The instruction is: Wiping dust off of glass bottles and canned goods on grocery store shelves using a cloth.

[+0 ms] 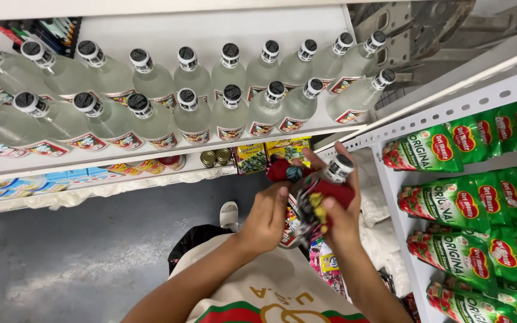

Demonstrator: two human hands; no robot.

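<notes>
A clear glass bottle [337, 169] with a black-and-white cap is held in front of me, wrapped in a red patterned cloth [312, 186]. My right hand [341, 209] grips the bottle and cloth from the right side. Its fingers curl over the cloth. My left hand [265, 216] presses the cloth against the bottle's lower part from the left. The bottle's body is mostly hidden by the cloth and my hands. Just above, a white shelf [151, 154] carries two rows of matching clear bottles [230, 110].
To the right, a white rack [450, 110] holds green sauce pouches [462, 209]. A lower shelf has small cans [215, 157] and flat packets [250, 158]. Grey floor [79, 257] lies at lower left. A white sandal [229, 214] shows below my hands.
</notes>
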